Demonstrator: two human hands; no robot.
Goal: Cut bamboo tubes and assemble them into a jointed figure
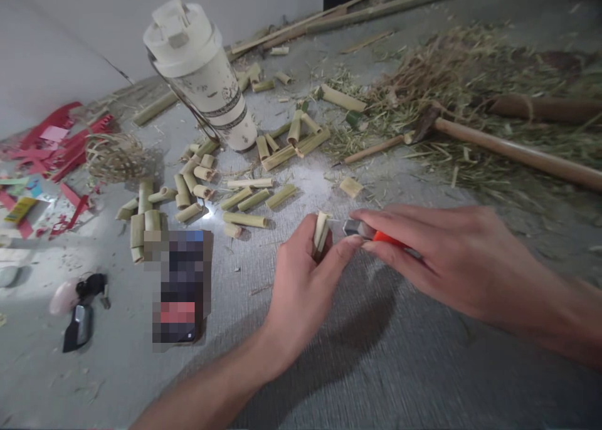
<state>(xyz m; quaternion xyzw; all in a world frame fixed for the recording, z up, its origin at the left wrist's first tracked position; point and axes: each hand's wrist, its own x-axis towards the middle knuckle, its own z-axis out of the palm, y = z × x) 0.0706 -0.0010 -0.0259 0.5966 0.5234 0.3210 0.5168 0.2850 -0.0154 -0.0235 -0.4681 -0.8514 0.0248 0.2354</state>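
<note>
My left hand (305, 276) is closed around a short piece of bamboo (320, 232), its pale cut end pointing up. In my right hand (437, 251) is a utility knife (390, 237) with an orange-red body. The knife's metal tip and blade (336, 227) reach toward the bamboo; whether the edge touches it I cannot tell. My left thumb lies close to the knife's tip, beside the right fingertips. Just beyond the hands, a loose bamboo bit (350, 187) lies on the grey surface, and several cut bamboo pieces (245, 219) are scattered to the left.
A white lidded tumbler (202, 73) stands at the back. A phone (185, 286) and keys (82, 320) lie at left, near red paper scraps (75, 145) and a small woven ball (117, 157). A wooden-handled hammer (508, 148) rests among plant shavings (418, 98) at right.
</note>
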